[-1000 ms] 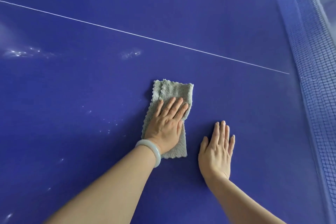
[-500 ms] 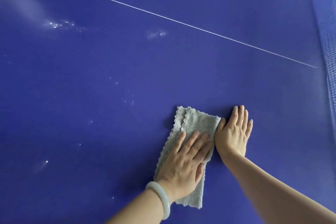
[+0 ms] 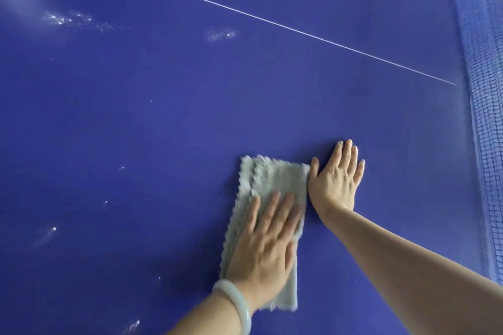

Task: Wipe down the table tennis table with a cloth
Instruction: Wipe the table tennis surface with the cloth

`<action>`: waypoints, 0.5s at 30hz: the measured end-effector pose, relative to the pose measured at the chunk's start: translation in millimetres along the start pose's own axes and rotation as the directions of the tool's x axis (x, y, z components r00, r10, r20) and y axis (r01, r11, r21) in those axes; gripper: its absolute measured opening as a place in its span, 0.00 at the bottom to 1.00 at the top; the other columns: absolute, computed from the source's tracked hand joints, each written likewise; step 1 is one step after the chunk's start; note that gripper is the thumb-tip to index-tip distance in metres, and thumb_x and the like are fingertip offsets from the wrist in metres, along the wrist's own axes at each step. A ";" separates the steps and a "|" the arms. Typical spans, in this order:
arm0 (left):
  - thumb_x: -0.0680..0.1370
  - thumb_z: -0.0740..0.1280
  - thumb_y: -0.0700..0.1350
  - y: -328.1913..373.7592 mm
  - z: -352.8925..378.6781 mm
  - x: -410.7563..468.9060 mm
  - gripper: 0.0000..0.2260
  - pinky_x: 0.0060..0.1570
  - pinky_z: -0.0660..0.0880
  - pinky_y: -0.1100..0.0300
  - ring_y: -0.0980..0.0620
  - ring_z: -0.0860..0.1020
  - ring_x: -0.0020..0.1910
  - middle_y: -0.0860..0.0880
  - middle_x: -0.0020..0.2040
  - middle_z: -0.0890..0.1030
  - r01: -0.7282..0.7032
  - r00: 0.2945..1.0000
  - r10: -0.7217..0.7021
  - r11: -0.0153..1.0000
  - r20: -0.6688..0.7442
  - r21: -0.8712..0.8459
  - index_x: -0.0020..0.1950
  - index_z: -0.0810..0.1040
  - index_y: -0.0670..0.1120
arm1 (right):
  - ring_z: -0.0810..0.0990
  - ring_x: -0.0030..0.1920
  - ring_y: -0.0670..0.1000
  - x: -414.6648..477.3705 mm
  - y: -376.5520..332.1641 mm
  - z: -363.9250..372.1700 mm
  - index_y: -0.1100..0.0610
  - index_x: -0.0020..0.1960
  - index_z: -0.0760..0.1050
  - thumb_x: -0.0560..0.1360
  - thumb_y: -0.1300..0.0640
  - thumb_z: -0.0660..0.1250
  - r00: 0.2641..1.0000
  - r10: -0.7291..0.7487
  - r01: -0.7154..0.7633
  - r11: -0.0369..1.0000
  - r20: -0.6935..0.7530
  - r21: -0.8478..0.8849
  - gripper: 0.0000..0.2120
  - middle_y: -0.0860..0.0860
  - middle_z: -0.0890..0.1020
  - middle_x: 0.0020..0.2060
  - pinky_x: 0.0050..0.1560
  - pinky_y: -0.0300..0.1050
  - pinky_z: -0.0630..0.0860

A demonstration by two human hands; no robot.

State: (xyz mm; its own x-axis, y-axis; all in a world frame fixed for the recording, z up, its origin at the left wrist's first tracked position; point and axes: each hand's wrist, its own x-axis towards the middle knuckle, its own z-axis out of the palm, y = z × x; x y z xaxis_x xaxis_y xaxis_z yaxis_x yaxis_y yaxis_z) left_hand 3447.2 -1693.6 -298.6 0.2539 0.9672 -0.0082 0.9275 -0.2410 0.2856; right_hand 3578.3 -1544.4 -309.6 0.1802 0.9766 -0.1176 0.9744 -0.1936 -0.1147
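Blue table (image 3: 190, 122) bears a folded grey cloth (image 3: 272, 179) and scattered, seemingly wet specks (image 3: 221, 35).

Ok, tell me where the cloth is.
Head view, lower centre: the cloth lies flat on the table under the left hand, right hand beside it.

Head view — looks forward, down, close over table (image 3: 190, 130).

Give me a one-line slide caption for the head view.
Left hand presses a folded grey-green fleecy cloth flat on the blue table tennis table; right hand rests flat beside it.
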 end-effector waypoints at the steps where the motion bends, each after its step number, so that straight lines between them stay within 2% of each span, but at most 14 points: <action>1: 0.82 0.54 0.51 -1.0 0.0 -19.1 0.26 0.73 0.56 0.40 0.45 0.51 0.80 0.48 0.81 0.54 -0.071 0.997 0.071 0.997 0.009 -0.008 0.80 0.57 0.46 | 0.41 0.80 0.52 0.3 0.1 0.7 0.61 0.81 0.44 0.82 0.45 0.50 1.000 -0.007 0.007 1.000 0.000 0.006 0.34 0.54 0.46 0.81 0.78 0.52 0.36; 4: 0.81 0.56 0.53 -40.4 -10.4 -48.6 0.27 0.74 0.55 0.43 0.48 0.52 0.79 0.50 0.81 0.54 -0.125 0.989 0.121 0.991 0.080 0.044 0.80 0.55 0.49 | 0.41 0.80 0.52 -0.5 0.2 0.8 0.61 0.81 0.45 0.82 0.45 0.50 1.000 -0.005 0.006 1.000 -0.013 0.026 0.34 0.54 0.46 0.81 0.79 0.52 0.36; 8: 0.81 0.52 0.54 -75.3 -27.5 -31.9 0.28 0.75 0.53 0.44 0.50 0.47 0.80 0.51 0.81 0.48 0.056 0.991 -0.068 0.993 0.117 0.109 0.81 0.50 0.52 | 0.42 0.80 0.54 -2.7 -1.5 1.6 0.62 0.81 0.45 0.82 0.46 0.48 1.000 -0.018 0.018 1.000 -0.013 -0.004 0.33 0.56 0.47 0.81 0.79 0.55 0.37; 10: 0.82 0.50 0.54 -72.4 -26.6 -28.7 0.28 0.76 0.52 0.44 0.51 0.45 0.80 0.51 0.81 0.47 0.089 0.989 -0.100 0.990 0.110 0.105 0.81 0.49 0.51 | 0.41 0.80 0.56 -5.3 -3.6 -2.8 0.63 0.80 0.44 0.83 0.48 0.47 1.000 -0.021 0.021 0.999 0.015 -0.038 0.31 0.58 0.46 0.81 0.79 0.57 0.38; 11: 0.82 0.50 0.54 -70.5 -25.1 -29.7 0.28 0.76 0.51 0.44 0.51 0.45 0.80 0.51 0.81 0.47 0.087 0.991 -0.097 0.991 0.096 0.105 0.81 0.49 0.51 | 0.42 0.80 0.57 -8.3 -3.6 -6.4 0.64 0.80 0.45 0.84 0.50 0.47 0.998 -0.054 0.055 0.997 0.028 -0.050 0.30 0.58 0.46 0.80 0.78 0.57 0.39; 13: 0.82 0.49 0.53 -70.4 -22.9 -30.3 0.27 0.76 0.51 0.44 0.51 0.45 0.80 0.51 0.81 0.47 0.081 0.993 -0.089 0.991 0.072 0.104 0.81 0.50 0.51 | 0.44 0.80 0.57 -25.9 -5.3 -12.8 0.64 0.80 0.47 0.84 0.53 0.49 0.974 -0.223 0.226 0.972 0.050 -0.070 0.29 0.58 0.48 0.80 0.79 0.55 0.40; 15: 0.82 0.49 0.53 -71.5 -22.1 -30.1 0.27 0.76 0.51 0.44 0.51 0.46 0.80 0.51 0.81 0.48 0.083 0.994 -0.088 0.993 0.061 0.087 0.81 0.51 0.51 | 0.45 0.81 0.54 -72.8 -12.5 -6.7 0.62 0.80 0.50 0.83 0.55 0.50 0.898 -0.435 0.437 0.899 0.064 -0.026 0.28 0.56 0.50 0.80 0.79 0.53 0.40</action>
State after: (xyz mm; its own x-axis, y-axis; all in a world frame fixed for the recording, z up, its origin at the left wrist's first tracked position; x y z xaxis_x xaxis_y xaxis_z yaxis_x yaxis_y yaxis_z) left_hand 3367.2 -1703.7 -297.6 0.1872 0.9781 -0.0914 0.9658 -0.1662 0.1992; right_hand 3554.0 -1612.5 -293.0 -0.2704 0.9553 -0.1192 0.9583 0.2552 -0.1286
